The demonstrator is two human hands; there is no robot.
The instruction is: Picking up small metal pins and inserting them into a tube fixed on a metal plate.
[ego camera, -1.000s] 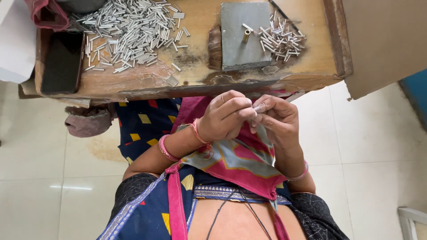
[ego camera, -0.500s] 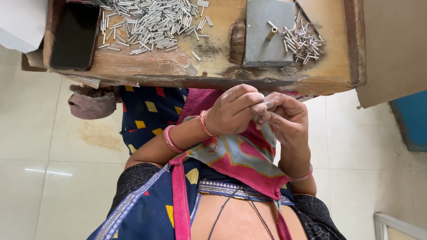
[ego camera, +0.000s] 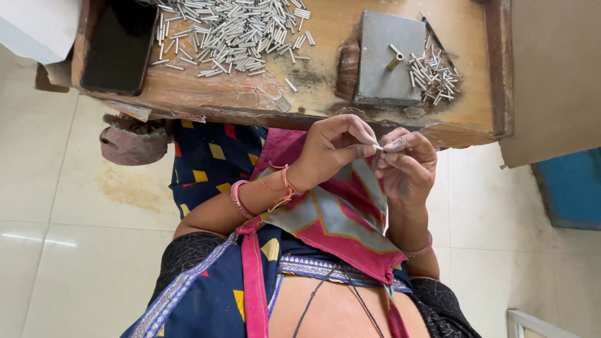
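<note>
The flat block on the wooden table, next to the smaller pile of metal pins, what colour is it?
Grey, plain and unpatterned; the block shows best in the head view.

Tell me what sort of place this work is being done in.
Probably a small home or cottage workshop: a worn wooden board carries a heap of small metal tubes and a grey metal block, above a tiled floor.

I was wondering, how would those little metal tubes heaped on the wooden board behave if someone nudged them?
The metal tubes look thin, round and smooth, so they would probably roll and scatter easily. They seem light, lying loosely in a heap. The wooden board appears to have a raised edge only at its right side, so some might roll off.
</note>
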